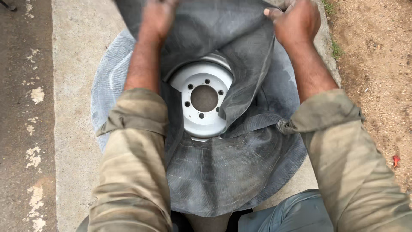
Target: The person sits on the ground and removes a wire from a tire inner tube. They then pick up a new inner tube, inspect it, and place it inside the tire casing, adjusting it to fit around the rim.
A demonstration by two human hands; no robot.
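Note:
A worn tyre (109,77) lies flat on a concrete strip, with a white steel wheel rim (201,114) in its middle, its bolt holes showing. A limp black rubber inner tube (227,167) drapes over the tyre and partly covers the rim. My left hand (156,19) grips the tube's far fold at the top of the view. My right hand (296,19) is clenched on the same fold further right, pulling it up. Both olive sleeves are rolled to the forearm.
The concrete strip (71,129) runs between dark asphalt (17,107) on the left and bare brown soil (377,64) with a little grass on the right. My knees in grey trousers (292,212) are at the bottom edge.

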